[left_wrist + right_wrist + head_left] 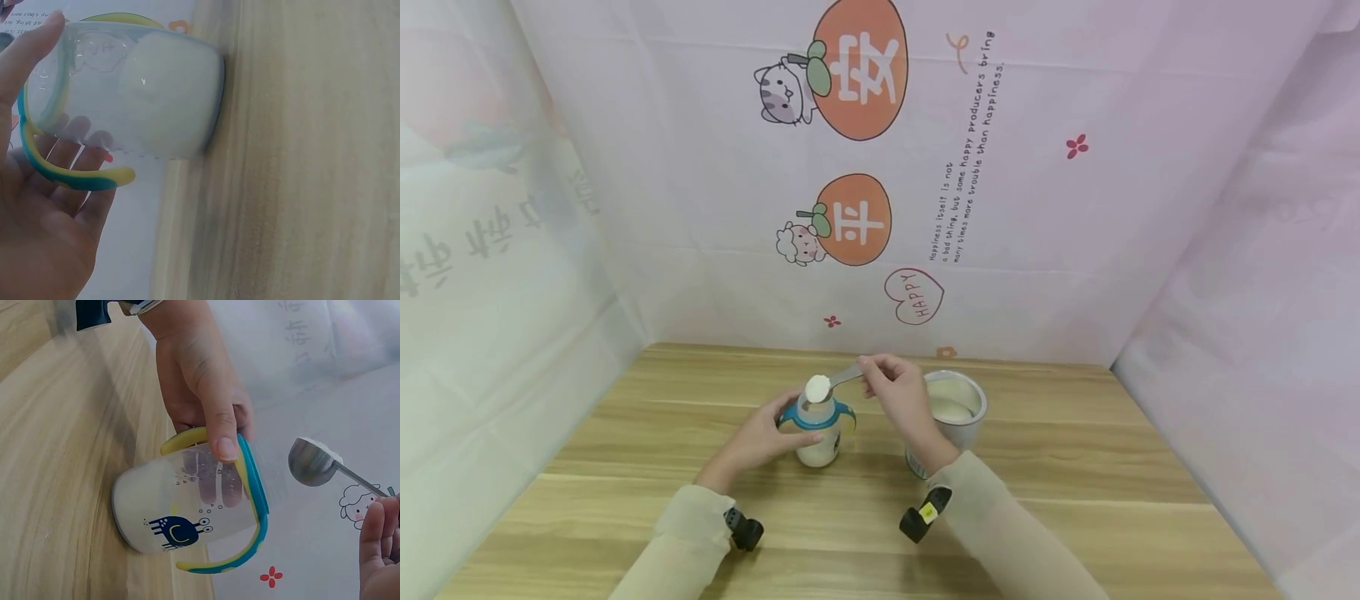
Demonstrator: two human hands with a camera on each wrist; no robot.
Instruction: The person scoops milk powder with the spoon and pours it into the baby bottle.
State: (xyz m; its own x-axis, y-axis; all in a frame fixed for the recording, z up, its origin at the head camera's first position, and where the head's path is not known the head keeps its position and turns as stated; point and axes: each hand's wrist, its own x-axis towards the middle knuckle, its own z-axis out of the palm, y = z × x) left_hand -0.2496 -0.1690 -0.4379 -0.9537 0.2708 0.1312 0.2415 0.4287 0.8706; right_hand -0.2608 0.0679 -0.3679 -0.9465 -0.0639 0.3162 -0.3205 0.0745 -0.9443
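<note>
The spoon (312, 465) is made of smooth, shiny metal, and a silvery metallic finish is shown by the can (964, 432). Clear, smooth plastic is seen in the bottle (187, 501), opaque plastic in its handle (84, 181). The table (1075, 450) is surfaced in smooth, satiny wood grain, the backdrop (1037, 242) is formed of creased cloth, the sleeves (681, 537) of matt fabric.

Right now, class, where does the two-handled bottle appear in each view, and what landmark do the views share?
Head: the bottle is left of centre, in the lower half, upright on the table.
Left wrist: the bottle fills the upper left, base toward the right.
Right wrist: the bottle is near the middle, slightly low, base toward the left.
Shared landmark: the left hand gripping it.
</note>
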